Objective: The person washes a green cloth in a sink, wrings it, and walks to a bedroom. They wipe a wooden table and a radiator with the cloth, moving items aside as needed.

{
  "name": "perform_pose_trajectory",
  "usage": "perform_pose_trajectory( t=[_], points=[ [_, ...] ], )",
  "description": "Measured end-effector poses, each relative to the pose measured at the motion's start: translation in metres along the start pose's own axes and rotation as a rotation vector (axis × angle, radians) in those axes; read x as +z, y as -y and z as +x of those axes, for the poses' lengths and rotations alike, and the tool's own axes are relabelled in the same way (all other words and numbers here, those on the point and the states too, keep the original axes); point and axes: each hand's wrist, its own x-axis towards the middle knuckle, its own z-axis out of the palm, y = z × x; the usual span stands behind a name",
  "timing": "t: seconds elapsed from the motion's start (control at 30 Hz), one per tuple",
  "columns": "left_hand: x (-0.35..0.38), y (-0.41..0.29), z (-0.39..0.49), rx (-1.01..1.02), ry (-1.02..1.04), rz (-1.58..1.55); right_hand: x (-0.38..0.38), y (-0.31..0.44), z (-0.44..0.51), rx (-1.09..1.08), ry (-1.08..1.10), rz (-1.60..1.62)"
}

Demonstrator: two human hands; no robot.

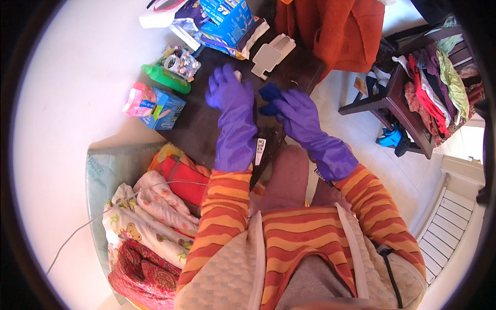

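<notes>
Both my hands wear long purple rubber gloves. My left hand [230, 87] is over the dark tabletop [197, 112], back of the glove upward. A small white object [238, 75] shows at its right edge, mostly hidden; whether the fingers grip it I cannot tell. My right hand [296, 112], near the table's right edge, holds a folded dark blue cloth [271, 99] that sticks out past the fingertips to the left. Farther back on the table lies a grey folding phone stand [268, 58].
Left on the table are a green bottle [166, 78], a blue box [166, 108], a pink packet [140, 100] and a bag of small items [188, 66]. Another blue box [228, 23] is at the back. An orange garment [337, 31] hangs behind; a wooden chair [391, 93] bears clothes.
</notes>
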Motion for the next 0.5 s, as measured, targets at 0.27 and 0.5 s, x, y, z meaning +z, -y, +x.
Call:
perform_pose_trajectory(
  t=[0.27,0.5],
  points=[
    [-0.024,0.054,0.032,0.03,-0.193,-0.442,0.003,-0.002,-0.001,-0.012,-0.035,0.011],
    [-0.057,0.081,0.112,0.239,-0.235,-0.07,0.002,-0.003,-0.004,-0.006,-0.009,0.004]
  ],
)
